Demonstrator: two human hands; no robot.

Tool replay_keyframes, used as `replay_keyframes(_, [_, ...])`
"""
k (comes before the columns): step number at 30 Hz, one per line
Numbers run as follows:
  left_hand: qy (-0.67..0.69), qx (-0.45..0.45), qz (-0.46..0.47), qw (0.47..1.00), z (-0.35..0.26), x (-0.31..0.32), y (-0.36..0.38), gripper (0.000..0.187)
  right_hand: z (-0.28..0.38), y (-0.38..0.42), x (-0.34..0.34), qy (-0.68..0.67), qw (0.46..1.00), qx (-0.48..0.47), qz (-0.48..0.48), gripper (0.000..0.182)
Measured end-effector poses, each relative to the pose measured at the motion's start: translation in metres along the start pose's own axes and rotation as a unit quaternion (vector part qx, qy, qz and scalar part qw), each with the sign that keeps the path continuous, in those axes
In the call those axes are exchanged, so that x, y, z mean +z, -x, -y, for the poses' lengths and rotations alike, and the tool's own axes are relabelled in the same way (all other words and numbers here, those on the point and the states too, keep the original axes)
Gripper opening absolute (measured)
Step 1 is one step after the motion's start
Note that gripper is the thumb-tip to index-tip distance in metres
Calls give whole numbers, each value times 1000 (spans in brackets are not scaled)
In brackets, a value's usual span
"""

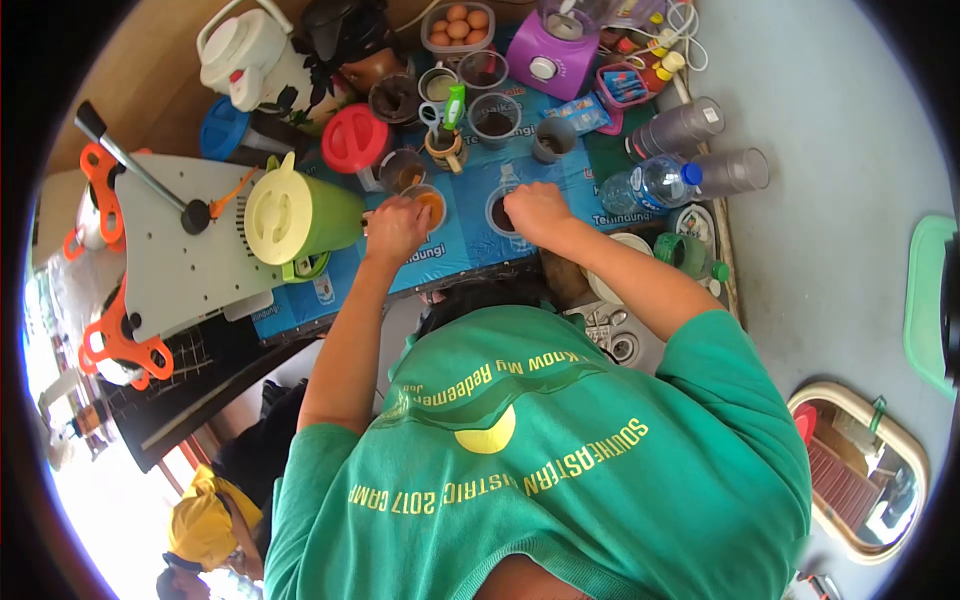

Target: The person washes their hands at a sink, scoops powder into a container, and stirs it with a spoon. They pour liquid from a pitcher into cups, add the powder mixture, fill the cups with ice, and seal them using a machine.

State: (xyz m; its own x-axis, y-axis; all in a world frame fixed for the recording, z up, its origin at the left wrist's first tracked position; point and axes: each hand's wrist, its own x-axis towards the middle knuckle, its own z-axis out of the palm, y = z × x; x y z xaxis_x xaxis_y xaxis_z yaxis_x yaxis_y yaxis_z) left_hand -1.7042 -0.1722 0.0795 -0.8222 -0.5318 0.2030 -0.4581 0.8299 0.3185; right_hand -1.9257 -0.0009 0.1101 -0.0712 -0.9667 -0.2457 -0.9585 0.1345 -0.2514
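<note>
Dark-filled cup (498, 214) and orange-filled cup (431, 203) are set side by side, a little apart, near the front edge of a table (465, 190) that is covered in printed blue sheeting. At the far left corner, a white flask (240, 55) with a carrying handle is seen. Closer in, a green jug (328, 213) with a pale yellow lid is placed to the left of the cups, and a purple blender (543, 65) is stood at the back. A water bottle (640, 188) with a blue cap is laid on the right side. Over the rim of the orange-filled cup, the left hand (397, 228) is held with its fingers bent close together — whether anything is gripped cannot be told. The right hand (537, 213) is held at the right side of the dark-filled cup, its fingers gathered; their tips are hidden, so their hold cannot be told. Behind the two cups, scissors (431, 117) and a bright green tool (454, 106) are held upright in a small mug (446, 155).
</note>
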Motion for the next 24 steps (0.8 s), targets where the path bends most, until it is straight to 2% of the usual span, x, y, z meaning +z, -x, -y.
replay_keyframes(2, [25,12,1,1000,0,-1,1,23,-4,-4,6,-14,997,31,-73,16])
replay_keyframes(4, [-58,-44,19,997,-2,0,0,23,-5,-6,4,-4,998,26,-53,16])
replay_keyframes(5, [-57,-57,15,997,-4,-2,0,23,-3,-5,3,2,999,32,-34,16])
replay_keyframes(7, [-7,-8,19,1000,-8,-8,0,23,-3,-5,6,0,999,30,-29,16])
replay_keyframes(11, [-55,-46,-11,997,0,-2,0,22,-4,-6,5,6,998,53,-29,16])
replay_keyframes(13, [-15,16,24,999,5,7,6,21,-1,-4,-2,11,999,43,-10,15])
replay_keyframes(14, [-16,11,21,1000,2,2,6,21,2,-4,-5,11,999,41,5,15])
replay_keyframes(16, [-23,-56,-20,998,-8,-12,0,23,1,-5,-5,16,999,47,-18,15])
replay_keyframes(17, [-24,-57,-23,998,-4,-9,1,23,0,-6,-5,19,997,58,-40,15])
replay_keyframes(19, [-28,14,43,999,3,0,5,23,1,-6,-5,29,998,47,-15,15])
replay_keyframes(20, [-29,13,41,999,2,1,6,23,2,-6,-4,36,998,40,11,15])
replay_keyframes(22, [1,-43,-50,998,1,2,4,23,2,-6,-1,26,998,51,-14,14])
replay_keyframes(23, [0,-42,-53,998,3,1,3,23,3,-7,-1,15,997,64,-38,14])
replay_keyframes(24, [-24,-26,-1,999,5,1,3,22,3,-7,-2,17,997,64,-40,14])
